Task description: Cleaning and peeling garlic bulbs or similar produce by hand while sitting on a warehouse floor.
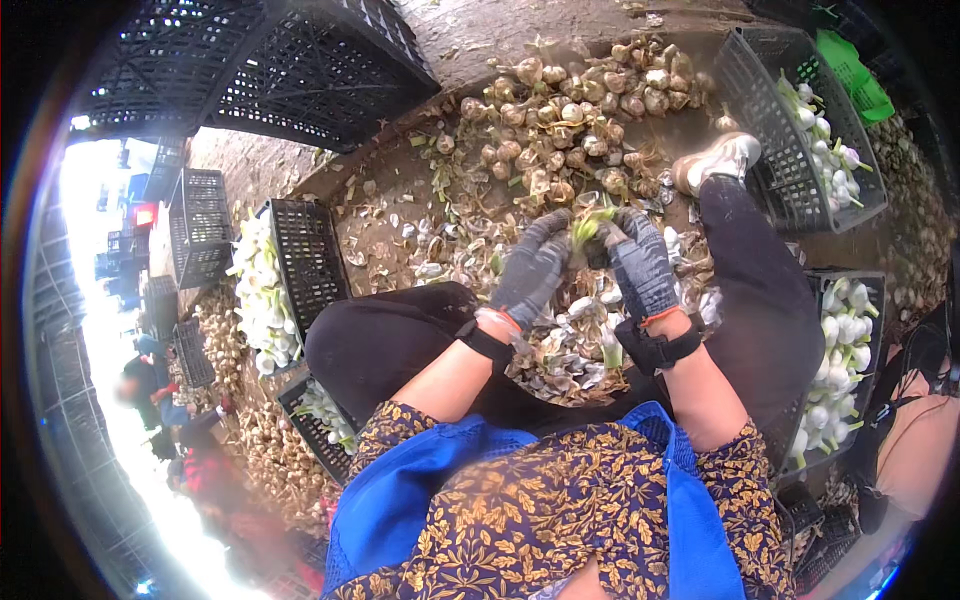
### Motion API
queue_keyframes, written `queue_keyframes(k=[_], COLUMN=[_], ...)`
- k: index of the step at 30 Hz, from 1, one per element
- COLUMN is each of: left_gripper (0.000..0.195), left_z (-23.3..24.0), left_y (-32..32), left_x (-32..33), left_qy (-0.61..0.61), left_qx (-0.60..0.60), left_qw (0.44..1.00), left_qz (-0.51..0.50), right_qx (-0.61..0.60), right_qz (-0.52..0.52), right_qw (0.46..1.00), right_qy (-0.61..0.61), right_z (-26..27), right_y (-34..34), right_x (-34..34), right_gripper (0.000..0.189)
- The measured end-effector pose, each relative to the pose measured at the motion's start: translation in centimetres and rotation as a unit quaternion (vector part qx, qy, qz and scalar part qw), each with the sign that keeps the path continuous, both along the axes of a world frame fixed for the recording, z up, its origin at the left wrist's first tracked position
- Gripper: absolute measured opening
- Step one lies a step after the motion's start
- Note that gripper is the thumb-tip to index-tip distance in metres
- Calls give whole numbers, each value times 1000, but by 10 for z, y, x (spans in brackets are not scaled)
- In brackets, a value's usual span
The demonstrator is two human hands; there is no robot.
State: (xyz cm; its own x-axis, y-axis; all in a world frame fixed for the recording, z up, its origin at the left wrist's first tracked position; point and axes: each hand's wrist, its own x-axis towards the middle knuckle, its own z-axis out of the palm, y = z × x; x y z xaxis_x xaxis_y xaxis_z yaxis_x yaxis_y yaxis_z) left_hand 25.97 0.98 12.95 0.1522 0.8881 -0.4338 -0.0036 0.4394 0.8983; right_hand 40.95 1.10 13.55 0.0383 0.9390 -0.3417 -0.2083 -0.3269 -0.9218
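Observation:
My left hand (531, 264) and my right hand (642, 259), both in grey work gloves, meet above the floor between my bent legs. Between their fingertips is a piece of garlic with green leafy stalk (591, 226); the fingers hide most of it, and motion blurs it. Beneath the hands lies a litter of papery garlic skins (577, 367) and trimmings. Just beyond them, a heap of unpeeled, brownish garlic bulbs (559, 142) spreads over the ground.
Black plastic crates of cleaned white garlic stand at my left (307, 259) and right (776, 150); another lower right crate (874, 330) is beside my leg. Large black crates (322, 75) stand at upper left. Another person's arm (919, 442) shows at right; people (150, 390) work at far left.

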Motion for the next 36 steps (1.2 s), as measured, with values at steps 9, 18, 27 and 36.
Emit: queue_keyframes(k=[9,18,27,36], left_gripper=[38,30,29,22], left_z=[8,14,15,17], left_y=[-5,-4,-1,7], left_x=[-1,1,-1,2], left_qy=[102,134,224,7], left_qx=[256,238,332,28], left_qw=[957,957,906,997], left_qz=[-95,-93,-138,73], right_qx=[149,-39,65,-181], right_qz=[84,148,58,-92], right_qw=[958,984,992,903], right_qy=[-230,-94,-91,378], right_z=[14,28,-65,-3], right_y=[-10,-6,-22,-20], right_x=[6,12,6,-1], right_gripper=[17,22,20,17])
